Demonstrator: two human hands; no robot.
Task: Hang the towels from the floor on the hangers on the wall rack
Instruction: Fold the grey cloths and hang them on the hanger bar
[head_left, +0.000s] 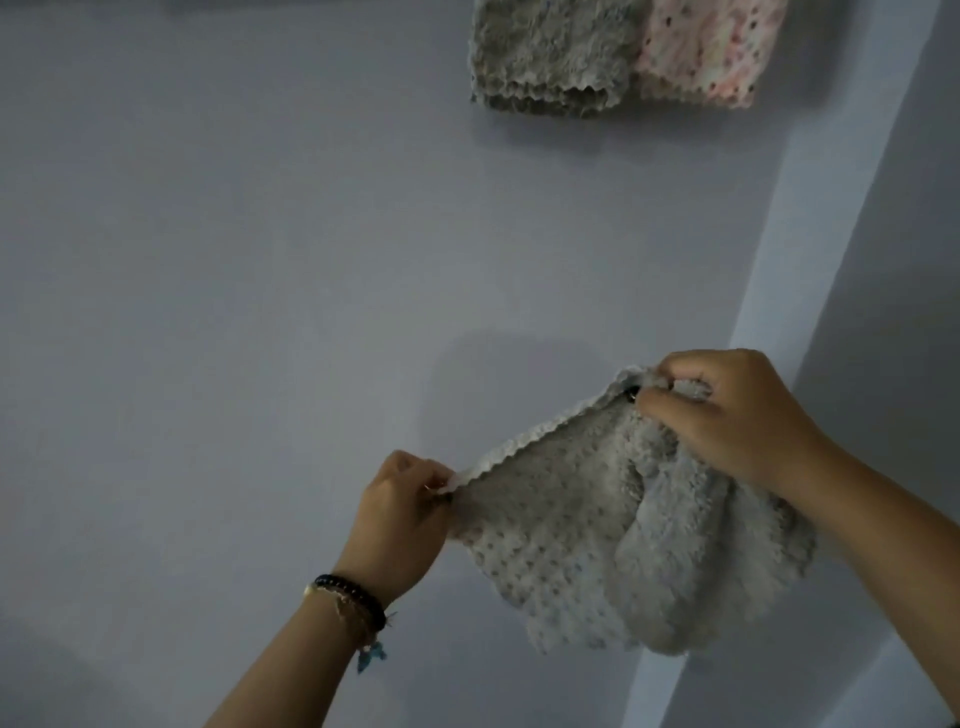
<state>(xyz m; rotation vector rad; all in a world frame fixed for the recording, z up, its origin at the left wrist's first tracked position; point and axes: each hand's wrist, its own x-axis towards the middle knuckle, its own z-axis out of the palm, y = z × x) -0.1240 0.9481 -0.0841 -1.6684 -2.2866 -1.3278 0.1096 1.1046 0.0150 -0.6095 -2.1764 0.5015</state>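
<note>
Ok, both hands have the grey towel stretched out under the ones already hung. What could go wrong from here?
1. The left hand only pinches one corner of the grey towel; it could slip out as the towel is lifted.
2. Much of the towel hangs bunched below the right hand, so it may end up hanging unevenly.
3. The hung grey towel and pink towel sit side by side above; lifting could knock them.

A pale grey towel (613, 530) with small dotted holes and a white scalloped edge, a darker grey fluffy towel (550, 52) beside a pink-and-white speckled towel (706, 47), a lavender-grey wall (260, 260), and a black beaded bracelet (353, 597).
</note>
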